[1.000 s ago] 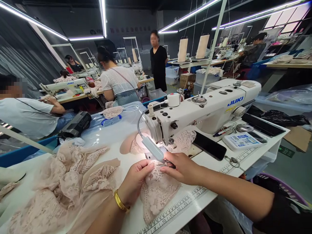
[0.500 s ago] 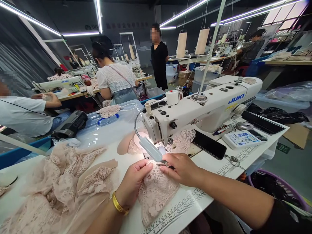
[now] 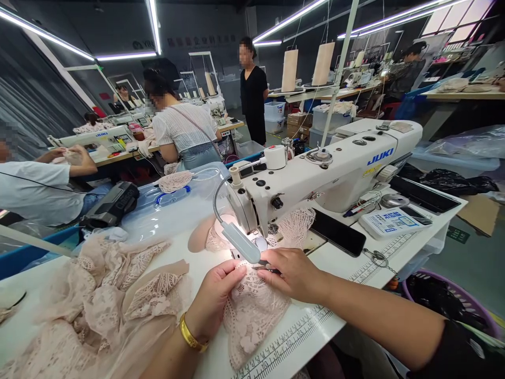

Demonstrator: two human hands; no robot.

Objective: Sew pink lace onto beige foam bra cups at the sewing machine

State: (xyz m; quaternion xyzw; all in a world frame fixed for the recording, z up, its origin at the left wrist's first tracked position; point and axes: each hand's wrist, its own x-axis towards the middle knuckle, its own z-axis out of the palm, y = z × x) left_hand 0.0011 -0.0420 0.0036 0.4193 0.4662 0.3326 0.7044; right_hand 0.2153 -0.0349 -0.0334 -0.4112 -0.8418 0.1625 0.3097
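A piece of pale pink lace fabric [image 3: 254,321] hangs over the table's near side, below the sewing machine's needle area. My left hand [image 3: 215,292], with a gold bracelet at the wrist, pinches its upper left edge between thumb and fingers. Closed around small metal thread snips [image 3: 270,267], my right hand [image 3: 294,271] holds their blades at the lace's top edge, close to the left fingertips. A lit grey lamp [image 3: 241,243] on a bendy neck partly covers the spot. Behind it stands the white sewing machine [image 3: 303,181], with more lace lying under its head.
A heap of pink lace pieces [image 3: 98,300] spreads over the left of the table. Right of the machine head lie a black phone [image 3: 338,231] and a white-blue box [image 3: 389,223]. A printed ruler [image 3: 300,329] runs along the front edge. Other people sit or stand beyond.
The view has shifted slightly. Both hands, the lace and the snips keep nearly the same positions.
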